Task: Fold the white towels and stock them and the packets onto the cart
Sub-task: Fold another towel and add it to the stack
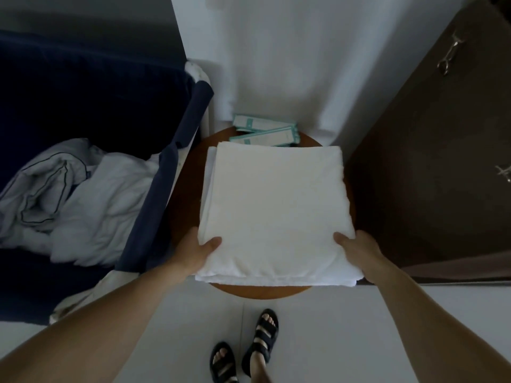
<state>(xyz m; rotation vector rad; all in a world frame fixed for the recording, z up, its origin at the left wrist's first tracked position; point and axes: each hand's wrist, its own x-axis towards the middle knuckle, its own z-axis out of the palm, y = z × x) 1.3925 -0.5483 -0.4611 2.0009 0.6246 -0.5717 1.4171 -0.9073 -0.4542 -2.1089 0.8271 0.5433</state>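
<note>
A round wooden table (260,292) stands against the white wall (276,64). To its right is a dark brown door (428,161) with metal handles (449,55).

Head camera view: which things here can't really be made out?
All in the head view:
- Fingers of the left hand and right hand: under the folded towels; only thumbs show.
- Towel count: top layer covers the rest.
- Packets: print too small, near ends behind the towels.
- Round table: mostly covered by towels.
</note>
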